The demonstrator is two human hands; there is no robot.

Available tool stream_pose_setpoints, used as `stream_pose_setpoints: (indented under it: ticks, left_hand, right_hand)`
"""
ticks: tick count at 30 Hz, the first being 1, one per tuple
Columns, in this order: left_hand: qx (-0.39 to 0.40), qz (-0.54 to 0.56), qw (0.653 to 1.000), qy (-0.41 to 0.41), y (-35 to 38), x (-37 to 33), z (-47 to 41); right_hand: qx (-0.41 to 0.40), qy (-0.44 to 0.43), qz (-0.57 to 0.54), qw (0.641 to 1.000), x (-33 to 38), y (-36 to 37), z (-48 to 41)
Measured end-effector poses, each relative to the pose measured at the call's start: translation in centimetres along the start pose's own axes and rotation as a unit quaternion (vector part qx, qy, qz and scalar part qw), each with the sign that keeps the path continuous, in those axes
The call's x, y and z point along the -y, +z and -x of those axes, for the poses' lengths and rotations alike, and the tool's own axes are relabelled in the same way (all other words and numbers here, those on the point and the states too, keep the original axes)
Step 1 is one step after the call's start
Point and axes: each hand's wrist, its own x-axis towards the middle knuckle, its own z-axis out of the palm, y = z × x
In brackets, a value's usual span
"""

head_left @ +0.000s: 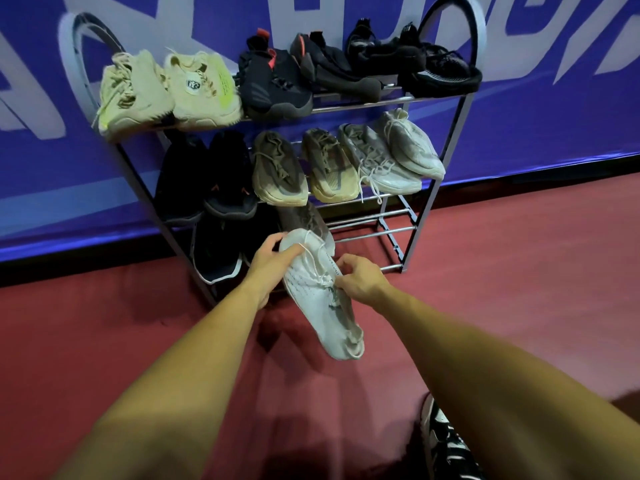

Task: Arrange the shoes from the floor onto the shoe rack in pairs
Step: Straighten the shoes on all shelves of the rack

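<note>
A white knit sneaker (320, 299) hangs above the red floor just in front of the shoe rack (434, 199), heel toward me. My left hand (273, 258) grips its toe end near the lowest shelf. My right hand (360, 278) pinches its laces and upper at the middle. The rack's top shelf carries a beige pair (166, 91) and several black shoes (346, 67). On the middle shelf sit a black pair (207, 178), a tan pair (304, 168) and a white pair (391, 154). The bottom shelf holds black shoes (216, 251) and a grey-brown shoe (306, 220).
A blue banner wall (540, 109) stands right behind the rack. Bare rails (374, 230) show at the right of the lowest shelf. A black-and-white shoe (446, 445) sits on the floor at the bottom right, partly behind my right forearm.
</note>
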Motion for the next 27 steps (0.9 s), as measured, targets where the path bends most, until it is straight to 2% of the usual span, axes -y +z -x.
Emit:
stream_pose_setpoints:
  ticks: [3,8,13,21,27]
  left_hand:
    - [0.008,-0.094,0.995,0.043,-0.2,0.0,-0.2]
    - [0.026,-0.231,0.972,0.035,0.0,0.1,-0.4]
    - [0.126,-0.325,0.936,0.047,0.9,0.0,-0.1]
    - [0.160,-0.330,0.930,-0.030,1.1,-0.1,0.5]
    - [0.151,-0.189,0.968,-0.069,0.6,0.7,0.2]
  right_hand:
    - [0.003,-0.002,0.058,0.998,-0.3,-0.1,-0.2]
    - [0.002,0.002,0.143,0.990,-0.3,-0.9,0.2]
    - [-0.012,-0.039,0.244,0.969,-0.8,-0.5,0.4]
    - [-0.044,-0.057,0.246,0.967,-0.3,-0.1,0.1]
    - [-0.102,-0.018,0.153,0.983,-0.1,-0.4,-0.6]
